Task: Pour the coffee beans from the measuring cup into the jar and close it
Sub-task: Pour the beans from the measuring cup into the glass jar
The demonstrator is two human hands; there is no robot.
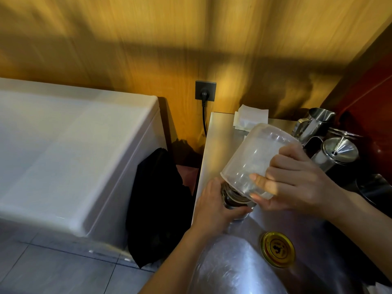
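Observation:
My right hand (297, 181) grips a clear plastic measuring cup (254, 153), tipped steeply upside down with its rim over the mouth of a small glass jar (235, 200). The cup looks see-through and holds no beans that I can make out. Dark beans show inside the jar. My left hand (214, 206) wraps around the jar's left side and holds it on the steel counter (220, 132). The jar's gold lid (277, 249) lies flat on the counter in front of the jar, to the right, apart from both hands.
Steel pitchers (314, 126) and a metal funnel-topped vessel (337, 151) crowd the counter's far right. Folded white cloths (250, 119) lie at the back. A white chest appliance (70, 149) stands left, with a black cloth (157, 204) in the gap. A wall socket (205, 90) holds a plug.

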